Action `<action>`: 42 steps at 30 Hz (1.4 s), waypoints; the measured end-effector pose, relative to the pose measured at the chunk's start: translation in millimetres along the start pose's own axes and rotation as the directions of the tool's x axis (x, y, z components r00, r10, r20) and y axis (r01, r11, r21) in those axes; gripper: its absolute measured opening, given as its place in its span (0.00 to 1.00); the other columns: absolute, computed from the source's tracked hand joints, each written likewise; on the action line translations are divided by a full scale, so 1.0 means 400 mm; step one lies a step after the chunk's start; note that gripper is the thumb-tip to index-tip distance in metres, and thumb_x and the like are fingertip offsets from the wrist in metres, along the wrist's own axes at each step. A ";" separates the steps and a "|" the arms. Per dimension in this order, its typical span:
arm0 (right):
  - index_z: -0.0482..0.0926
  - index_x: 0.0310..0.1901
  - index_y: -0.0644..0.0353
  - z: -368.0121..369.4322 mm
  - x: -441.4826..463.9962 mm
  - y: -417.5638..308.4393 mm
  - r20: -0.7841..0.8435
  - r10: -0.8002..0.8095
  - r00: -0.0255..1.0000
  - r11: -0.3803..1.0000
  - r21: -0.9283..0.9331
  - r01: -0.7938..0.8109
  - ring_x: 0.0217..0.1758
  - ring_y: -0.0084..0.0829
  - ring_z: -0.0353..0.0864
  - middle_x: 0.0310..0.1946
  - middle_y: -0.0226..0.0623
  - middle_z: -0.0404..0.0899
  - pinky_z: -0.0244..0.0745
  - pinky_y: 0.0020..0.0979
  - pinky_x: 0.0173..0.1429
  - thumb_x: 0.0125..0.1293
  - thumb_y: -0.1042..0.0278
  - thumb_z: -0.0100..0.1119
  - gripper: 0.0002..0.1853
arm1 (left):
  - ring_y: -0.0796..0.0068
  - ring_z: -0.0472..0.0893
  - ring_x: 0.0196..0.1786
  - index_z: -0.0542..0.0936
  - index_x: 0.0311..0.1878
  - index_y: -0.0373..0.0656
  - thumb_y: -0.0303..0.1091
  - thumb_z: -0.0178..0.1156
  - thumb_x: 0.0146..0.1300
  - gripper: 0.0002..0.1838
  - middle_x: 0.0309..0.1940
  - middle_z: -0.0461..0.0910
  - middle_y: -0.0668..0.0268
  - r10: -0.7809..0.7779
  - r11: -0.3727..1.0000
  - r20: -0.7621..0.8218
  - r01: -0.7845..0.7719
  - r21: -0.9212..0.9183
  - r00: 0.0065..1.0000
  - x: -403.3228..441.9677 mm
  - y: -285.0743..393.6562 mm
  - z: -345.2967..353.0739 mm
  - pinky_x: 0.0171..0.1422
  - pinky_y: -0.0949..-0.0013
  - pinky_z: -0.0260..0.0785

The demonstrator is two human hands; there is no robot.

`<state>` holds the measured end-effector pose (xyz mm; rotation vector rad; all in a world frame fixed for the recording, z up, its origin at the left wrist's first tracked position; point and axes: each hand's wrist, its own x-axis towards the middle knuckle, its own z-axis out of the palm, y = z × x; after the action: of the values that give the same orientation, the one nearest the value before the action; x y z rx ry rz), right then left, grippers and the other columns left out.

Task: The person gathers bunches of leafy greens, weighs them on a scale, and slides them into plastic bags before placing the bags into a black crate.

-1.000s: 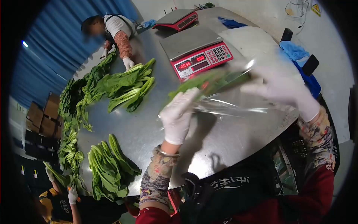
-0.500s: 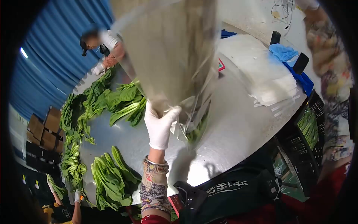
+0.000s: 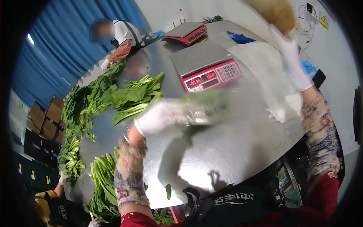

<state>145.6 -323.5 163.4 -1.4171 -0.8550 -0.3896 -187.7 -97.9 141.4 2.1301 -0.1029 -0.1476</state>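
My left hand, gloved in white, is closed on a blurred clear bag with leafy greens inside, held over the steel table in front of the red scale. Up at the top right my right hand, also gloved, is raised beside a blurred brownish shape; whether its fingers hold anything cannot be made out. Bunches of greens lie left of the scale, and another bunch rests near the table's front left edge.
A second scale stands farther back. Clear bags are stacked on the right, near a phone. One co-worker is at the back left, another at the lower left. Greens line the table's left edge.
The bag has come down from in front of the camera, showing the scale again. My left hand has moved left and lower; my right hand has come back into view at the upper right.
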 end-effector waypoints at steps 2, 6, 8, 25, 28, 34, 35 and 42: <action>0.74 0.55 0.67 0.089 -0.103 0.155 0.072 0.140 0.988 0.990 0.011 -0.141 0.56 0.23 0.75 0.52 0.38 0.79 0.67 0.24 0.60 0.61 0.72 0.59 0.20 | 0.59 0.55 0.73 0.56 0.72 0.52 0.49 0.62 0.59 0.40 0.71 0.55 0.54 0.067 0.887 0.334 -0.209 0.412 0.940 -0.011 -0.109 0.146 0.76 0.53 0.41; 0.72 0.59 0.62 0.256 -0.236 0.370 0.220 0.071 0.973 0.960 -0.281 -0.007 0.65 0.35 0.68 0.58 0.42 0.74 0.62 0.29 0.66 0.57 0.84 0.51 0.25 | 0.51 0.49 0.74 0.52 0.73 0.46 0.49 0.65 0.55 0.47 0.71 0.53 0.49 0.090 0.948 -0.119 -0.049 0.313 0.989 -0.028 -0.212 0.248 0.76 0.54 0.40; 0.70 0.60 0.61 0.286 -0.263 0.447 0.379 0.063 0.923 0.922 -0.377 0.092 0.69 0.39 0.62 0.61 0.45 0.69 0.59 0.31 0.69 0.54 0.87 0.47 0.29 | 0.54 0.48 0.75 0.56 0.71 0.40 0.45 0.61 0.61 0.39 0.70 0.54 0.50 0.032 0.908 -0.554 0.208 0.365 0.832 0.004 -0.233 0.230 0.76 0.55 0.39; 0.82 0.28 0.66 -0.076 -0.434 0.010 0.637 0.679 0.365 0.722 -0.493 -0.485 0.30 0.23 0.79 0.20 0.31 0.81 0.71 0.25 0.39 0.64 0.53 0.57 0.21 | 0.83 0.76 0.22 0.74 0.28 0.38 0.46 0.54 0.68 0.20 0.20 0.78 0.65 -0.699 0.713 -0.666 0.190 -0.675 0.259 -0.086 -0.202 0.553 0.24 0.82 0.63; 0.82 0.25 0.65 -0.116 -0.470 -0.081 0.643 0.744 0.184 0.624 -0.568 -0.536 0.26 0.21 0.78 0.17 0.30 0.79 0.71 0.24 0.36 0.62 0.53 0.60 0.20 | 0.78 0.79 0.25 0.78 0.38 0.36 0.73 0.32 0.62 0.44 0.30 0.83 0.59 -0.757 0.320 -0.003 0.366 -0.874 0.654 -0.110 -0.149 0.683 0.26 0.80 0.64; 0.82 0.29 0.60 -0.150 -0.630 -0.093 0.919 0.326 0.223 0.876 -0.205 -0.436 0.31 0.22 0.78 0.26 0.33 0.81 0.72 0.26 0.39 0.60 0.57 0.62 0.14 | 0.67 0.83 0.41 0.76 0.49 0.36 0.48 0.42 0.72 0.24 0.40 0.82 0.56 -0.623 0.272 0.109 0.345 -0.898 0.775 -0.038 -0.094 0.774 0.44 0.71 0.73; 0.82 0.30 0.59 -0.153 -0.654 -0.093 0.942 0.240 0.234 0.886 -0.114 -0.450 0.33 0.23 0.78 0.29 0.33 0.81 0.72 0.27 0.41 0.59 0.57 0.62 0.12 | 0.66 0.83 0.41 0.76 0.48 0.36 0.46 0.42 0.73 0.22 0.40 0.82 0.55 -0.622 0.239 0.103 0.314 -0.919 0.776 -0.037 -0.092 0.781 0.43 0.71 0.74; 0.76 0.29 0.55 -0.117 -0.804 -0.085 0.971 -0.207 0.117 0.959 0.178 0.222 0.41 0.35 0.74 0.31 0.34 0.74 0.69 0.36 0.47 0.54 0.56 0.61 0.12 | 0.63 0.83 0.40 0.75 0.45 0.35 0.41 0.42 0.73 0.18 0.38 0.82 0.52 -0.657 0.207 0.053 0.247 -0.947 0.752 -0.051 -0.072 0.799 0.45 0.68 0.75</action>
<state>-75.8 -452.6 -39.4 -1.4636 -2.2109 0.5002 -254.2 -346.9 -51.1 0.8813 0.7459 -0.1091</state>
